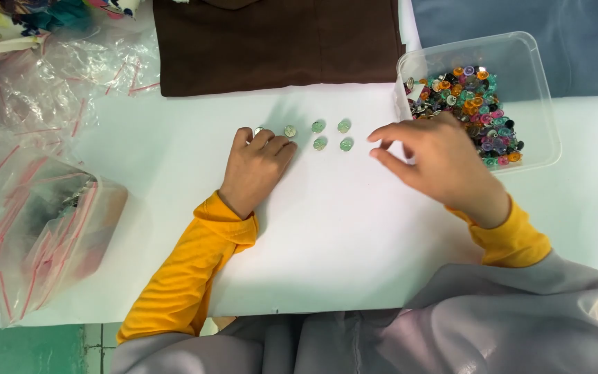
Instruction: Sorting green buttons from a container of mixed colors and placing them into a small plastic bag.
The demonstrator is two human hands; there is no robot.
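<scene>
- Left hand [256, 166], fingers pressed together, flat beside the green buttons [332, 135]; a nudge could scatter them
- Right hand [437, 163], fingertips apparently pinching nothing, near the clear tub [545, 97]; a knock may spill it

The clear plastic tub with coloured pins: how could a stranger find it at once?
Look at the white table, far right side, beside the blue cloth. The clear plastic tub stands just beyond the right hand. It alone holds a heap of many-coloured pins.
</scene>
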